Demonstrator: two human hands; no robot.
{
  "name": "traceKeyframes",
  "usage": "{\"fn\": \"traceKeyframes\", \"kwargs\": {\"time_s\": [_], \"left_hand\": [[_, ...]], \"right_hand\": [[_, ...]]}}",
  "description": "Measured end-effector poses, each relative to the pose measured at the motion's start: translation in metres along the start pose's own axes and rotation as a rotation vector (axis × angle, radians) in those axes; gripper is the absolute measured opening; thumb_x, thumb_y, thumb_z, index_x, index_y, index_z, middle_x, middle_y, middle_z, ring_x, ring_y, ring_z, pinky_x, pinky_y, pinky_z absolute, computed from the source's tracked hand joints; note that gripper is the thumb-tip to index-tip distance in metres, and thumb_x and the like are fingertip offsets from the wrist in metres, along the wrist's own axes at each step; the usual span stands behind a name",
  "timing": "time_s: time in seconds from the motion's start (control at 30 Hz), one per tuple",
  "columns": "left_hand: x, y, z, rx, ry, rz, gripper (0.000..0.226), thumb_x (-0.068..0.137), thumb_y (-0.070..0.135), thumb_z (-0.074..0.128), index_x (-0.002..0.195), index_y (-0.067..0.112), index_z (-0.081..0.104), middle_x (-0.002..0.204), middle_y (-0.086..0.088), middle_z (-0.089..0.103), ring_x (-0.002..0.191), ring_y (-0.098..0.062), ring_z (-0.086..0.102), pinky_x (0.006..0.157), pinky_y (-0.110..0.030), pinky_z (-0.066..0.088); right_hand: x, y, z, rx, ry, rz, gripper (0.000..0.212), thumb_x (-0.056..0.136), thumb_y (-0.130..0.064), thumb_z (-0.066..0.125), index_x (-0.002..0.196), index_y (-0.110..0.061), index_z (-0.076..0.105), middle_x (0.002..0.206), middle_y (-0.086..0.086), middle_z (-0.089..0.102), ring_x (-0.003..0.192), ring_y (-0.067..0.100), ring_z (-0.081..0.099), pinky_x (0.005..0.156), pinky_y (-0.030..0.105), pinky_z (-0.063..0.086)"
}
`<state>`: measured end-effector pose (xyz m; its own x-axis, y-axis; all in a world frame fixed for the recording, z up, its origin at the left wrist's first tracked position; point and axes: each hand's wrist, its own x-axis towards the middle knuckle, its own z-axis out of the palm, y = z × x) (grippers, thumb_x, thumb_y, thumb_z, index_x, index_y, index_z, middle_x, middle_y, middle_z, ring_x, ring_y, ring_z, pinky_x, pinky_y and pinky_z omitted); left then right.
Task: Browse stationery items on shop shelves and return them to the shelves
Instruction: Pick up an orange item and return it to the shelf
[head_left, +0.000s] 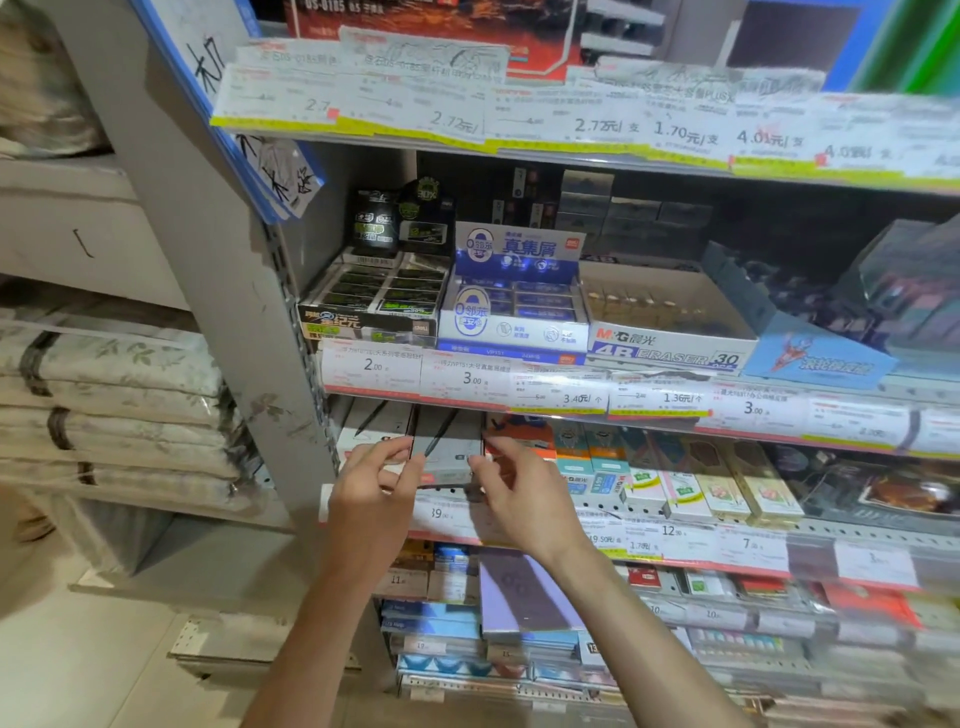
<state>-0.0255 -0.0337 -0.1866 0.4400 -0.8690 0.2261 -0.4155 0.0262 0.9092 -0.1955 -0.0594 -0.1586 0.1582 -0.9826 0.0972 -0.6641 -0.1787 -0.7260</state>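
Head view: shop shelving with price tags along every shelf edge.
Left hand (375, 480): fingers curled, pinching the left edge of a grey pen box (448, 449).
Right hand (511, 486): fingers curled, pinching the box's right edge.
Grey pen box: upright at the front of the third shelf (727, 535), between a white box (370, 423) and colourful cartons (587, 457).
Shelf above: black eraser tray (374, 299), blue-white eraser box (514, 301), 4B eraser box (670, 332).
Far left: folded, bagged fabric (104, 400), stacked.

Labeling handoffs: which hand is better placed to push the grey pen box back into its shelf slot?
Probably either; slight edge to the right hand, whose grip pinches the grey pen box higher on its edge. The left hand grips the opposite edge, lower.
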Motion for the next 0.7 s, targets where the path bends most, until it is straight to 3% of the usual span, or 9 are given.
{"fn": "traceKeyframes", "kwargs": {"time_s": [0.1, 0.23, 0.33, 0.43, 0.7], "left_hand": [[0.002, -0.009, -0.005, 0.223, 0.052, 0.222, 0.027, 0.084, 0.031, 0.072, 0.11, 0.027, 0.069, 0.105, 0.01, 0.061, 0.092, -0.006, 0.059, 0.085, -0.029, 0.05], [0.011, -0.017, -0.013, 0.458, -0.01, 0.482, 0.04, 0.078, 0.034, 0.078, 0.115, 0.021, 0.07, 0.118, 0.006, 0.06, 0.116, -0.016, 0.049, 0.1, -0.027, 0.036], [0.02, -0.02, -0.013, 0.578, -0.129, 0.45, 0.049, 0.08, 0.049, 0.067, 0.124, 0.027, 0.065, 0.128, 0.007, 0.057, 0.125, -0.014, 0.041, 0.107, -0.034, 0.026], [0.027, -0.021, -0.01, 0.6, -0.166, 0.429, 0.049, 0.084, 0.05, 0.066, 0.127, 0.028, 0.063, 0.128, 0.009, 0.058, 0.124, -0.01, 0.039, 0.108, -0.034, 0.023], [0.035, -0.025, -0.003, 0.63, -0.13, 0.483, 0.041, 0.087, 0.045, 0.061, 0.121, 0.022, 0.067, 0.117, 0.011, 0.065, 0.11, -0.012, 0.043, 0.097, -0.027, 0.022]], "right_hand": [[-0.002, 0.004, 0.002, -0.168, 0.042, -0.089, 0.042, 0.099, -0.045, 0.05, 0.133, -0.022, 0.057, 0.103, 0.002, 0.074, 0.102, 0.027, 0.066, 0.084, 0.036, 0.051], [-0.002, 0.014, 0.0, -0.428, 0.143, -0.268, 0.051, 0.091, -0.055, 0.048, 0.126, -0.021, 0.064, 0.112, 0.003, 0.064, 0.107, 0.026, 0.055, 0.089, 0.037, 0.046], [0.004, 0.021, 0.0, -0.554, 0.101, -0.341, 0.055, 0.087, -0.058, 0.046, 0.128, -0.026, 0.063, 0.126, 0.005, 0.059, 0.116, 0.029, 0.05, 0.093, 0.042, 0.04], [0.011, 0.02, 0.001, -0.529, 0.057, -0.337, 0.045, 0.091, -0.049, 0.052, 0.129, -0.027, 0.061, 0.133, 0.0, 0.058, 0.121, 0.029, 0.05, 0.1, 0.042, 0.033], [0.019, 0.02, 0.014, -0.495, 0.139, -0.293, 0.036, 0.087, -0.043, 0.05, 0.112, -0.026, 0.07, 0.124, 0.004, 0.061, 0.115, 0.034, 0.052, 0.097, 0.047, 0.046]]}}
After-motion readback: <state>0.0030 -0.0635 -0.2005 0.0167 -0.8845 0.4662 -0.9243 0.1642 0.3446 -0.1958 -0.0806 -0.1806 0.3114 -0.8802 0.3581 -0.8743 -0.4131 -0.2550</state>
